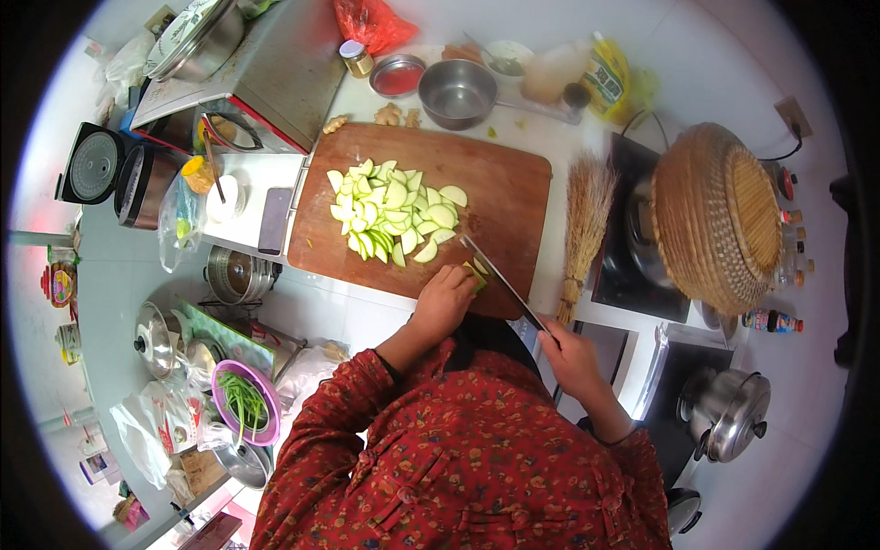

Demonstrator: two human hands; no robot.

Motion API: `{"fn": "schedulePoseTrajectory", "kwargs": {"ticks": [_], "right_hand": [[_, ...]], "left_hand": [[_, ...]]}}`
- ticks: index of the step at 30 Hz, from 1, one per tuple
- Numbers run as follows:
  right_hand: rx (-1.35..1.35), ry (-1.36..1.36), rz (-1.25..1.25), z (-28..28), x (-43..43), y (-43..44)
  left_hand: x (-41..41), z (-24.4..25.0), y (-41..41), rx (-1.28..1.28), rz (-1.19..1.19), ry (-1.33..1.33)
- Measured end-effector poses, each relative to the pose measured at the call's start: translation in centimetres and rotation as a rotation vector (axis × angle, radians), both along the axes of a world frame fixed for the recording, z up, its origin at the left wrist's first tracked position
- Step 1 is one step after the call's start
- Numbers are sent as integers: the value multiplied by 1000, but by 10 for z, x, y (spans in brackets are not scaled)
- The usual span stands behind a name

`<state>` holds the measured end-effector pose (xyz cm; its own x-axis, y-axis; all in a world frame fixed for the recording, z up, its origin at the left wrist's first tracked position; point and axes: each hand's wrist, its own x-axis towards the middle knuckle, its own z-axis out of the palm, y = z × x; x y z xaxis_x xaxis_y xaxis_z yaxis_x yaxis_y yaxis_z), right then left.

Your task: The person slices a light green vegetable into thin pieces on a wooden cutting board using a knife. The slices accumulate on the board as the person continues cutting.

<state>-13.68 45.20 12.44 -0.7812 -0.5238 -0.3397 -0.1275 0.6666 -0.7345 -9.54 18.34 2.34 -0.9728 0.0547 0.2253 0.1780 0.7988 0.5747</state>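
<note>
A wooden cutting board (pixel 505 172) lies on the counter before me, with a heap of pale green vegetable slices (pixel 392 203) spread over its upper middle. Near the board's front edge, my left hand (pixel 448 292) grips a green-skinned vegetable piece (pixel 477 275), most of it hidden by the fingers. My right hand (pixel 569 354) is closed around the handle of a kitchen knife (pixel 502 278). The blade slants up and left over the board, just right of the held piece. One cut slice (pixel 480 265) shows beside the blade.
A straw brush (pixel 584 227) stands close along the board's right side, with an induction cooktop (pixel 612 275) and a woven basket (pixel 715 220) beyond. Behind the board are ginger (pixel 388 114) and a steel bowl (pixel 458 93). Left, a phone (pixel 275 220) rests near the counter edge.
</note>
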Motion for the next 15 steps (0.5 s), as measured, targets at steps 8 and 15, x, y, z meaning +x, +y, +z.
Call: {"fn": "schedulePoseTrajectory", "kwargs": {"ticks": [8,15], "right_hand": [[11,-47,15,-5,8,5],[19,-28,42,-6,7,6]], "left_hand": [[-1,-1,1,-76,8,-3],[1,-6,2,-65,21,-39]]}}
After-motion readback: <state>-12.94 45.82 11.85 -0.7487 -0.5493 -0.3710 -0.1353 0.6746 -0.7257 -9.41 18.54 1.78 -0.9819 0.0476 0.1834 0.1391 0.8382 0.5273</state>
